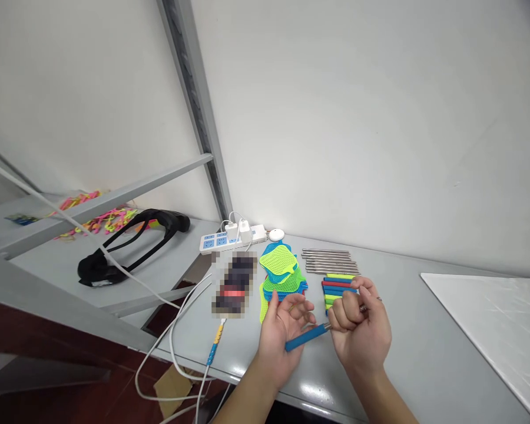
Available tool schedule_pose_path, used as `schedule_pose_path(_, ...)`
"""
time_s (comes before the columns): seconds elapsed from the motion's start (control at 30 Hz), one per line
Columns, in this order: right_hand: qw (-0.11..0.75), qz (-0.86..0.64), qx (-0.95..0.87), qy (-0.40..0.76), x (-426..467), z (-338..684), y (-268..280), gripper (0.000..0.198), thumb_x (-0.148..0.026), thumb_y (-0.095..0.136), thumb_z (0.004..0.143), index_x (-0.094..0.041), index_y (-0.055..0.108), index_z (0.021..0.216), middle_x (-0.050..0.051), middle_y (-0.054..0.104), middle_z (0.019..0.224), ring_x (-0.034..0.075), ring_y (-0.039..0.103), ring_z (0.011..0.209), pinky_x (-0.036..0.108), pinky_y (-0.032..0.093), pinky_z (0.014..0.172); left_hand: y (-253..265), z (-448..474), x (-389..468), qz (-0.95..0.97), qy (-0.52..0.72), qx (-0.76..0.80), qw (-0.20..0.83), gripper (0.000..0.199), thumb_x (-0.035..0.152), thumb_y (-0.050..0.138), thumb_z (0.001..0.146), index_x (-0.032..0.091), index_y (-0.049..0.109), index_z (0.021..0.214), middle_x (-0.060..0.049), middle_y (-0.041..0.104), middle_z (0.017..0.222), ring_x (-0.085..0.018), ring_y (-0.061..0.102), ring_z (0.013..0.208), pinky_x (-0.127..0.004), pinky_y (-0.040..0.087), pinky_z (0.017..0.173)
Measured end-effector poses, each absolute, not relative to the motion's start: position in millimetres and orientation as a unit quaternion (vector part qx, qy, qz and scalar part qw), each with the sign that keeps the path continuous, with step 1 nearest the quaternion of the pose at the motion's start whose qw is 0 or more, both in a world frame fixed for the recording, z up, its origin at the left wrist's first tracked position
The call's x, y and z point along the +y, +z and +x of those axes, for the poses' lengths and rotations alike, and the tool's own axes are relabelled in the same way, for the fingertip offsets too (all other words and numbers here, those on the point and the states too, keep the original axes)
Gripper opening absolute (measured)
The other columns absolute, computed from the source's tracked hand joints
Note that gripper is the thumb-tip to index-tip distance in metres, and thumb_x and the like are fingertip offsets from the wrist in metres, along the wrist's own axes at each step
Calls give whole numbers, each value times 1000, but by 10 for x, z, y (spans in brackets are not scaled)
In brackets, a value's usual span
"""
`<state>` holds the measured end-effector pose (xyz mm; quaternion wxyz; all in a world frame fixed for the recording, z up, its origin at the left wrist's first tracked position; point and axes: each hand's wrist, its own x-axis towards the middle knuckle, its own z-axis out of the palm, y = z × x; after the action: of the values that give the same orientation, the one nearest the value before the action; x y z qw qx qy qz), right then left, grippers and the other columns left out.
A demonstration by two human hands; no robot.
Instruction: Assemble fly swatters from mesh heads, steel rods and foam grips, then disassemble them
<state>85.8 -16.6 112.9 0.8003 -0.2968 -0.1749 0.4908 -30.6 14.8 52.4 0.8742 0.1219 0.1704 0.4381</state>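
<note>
Clamping right hand (363, 330) on metal rod (328, 325), right of blue handle (304, 338), same axis; holding left hand (281, 330), fingers apart, at handle's left end.

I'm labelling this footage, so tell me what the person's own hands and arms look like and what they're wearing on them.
The left hand and right hand are ungloved. The left forearm and right forearm show no sleeve, watch, bracelet or cable within the picture.
</note>
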Motion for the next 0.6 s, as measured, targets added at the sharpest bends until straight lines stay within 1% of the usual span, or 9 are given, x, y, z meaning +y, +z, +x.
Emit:
schedule_pose_path(0.1,795,-314,-160,494,-161,792,1105,17,-37,50,92,-26,53,79,-11,11,49,8,5,42,18,17,35,583,-304,125,141,459,195,855,51,59,43,93,14,66,88,-7,65,80,-16,58,69,-31,46,74)
schedule_pose_path(0.2,782,-328,-165,503,-145,732,1122,19,-40,52,93,-26,54,81,-12,13,47,7,6,41,17,18,34,653,-294,92,147,470,216,843,57,64,39,92,14,65,86,-6,62,79,-14,54,68,-28,45,72)
schedule_pose_path(0.43,748,-319,-194,549,-93,592,1141,25,-43,52,93,-24,55,77,-12,16,43,6,9,37,17,21,35,737,-346,72,152,489,231,827,55,63,36,94,15,63,87,-5,59,81,-13,53,72,-24,45,70)
schedule_pose_path(0.53,740,-320,-210,552,-40,542,1124,26,-44,50,94,-24,56,78,-12,15,43,6,11,36,19,28,37,738,-376,102,202,483,259,812,50,60,38,94,16,61,91,-4,57,81,-14,53,72,-24,45,62)
schedule_pose_path(0.6,718,-324,-249,564,38,546,1132,23,-44,51,94,-24,57,83,-12,16,45,7,15,38,21,34,42,704,-387,133,260,470,287,793,48,61,40,93,17,60,92,-2,54,75,-14,51,64,-23,42,53)
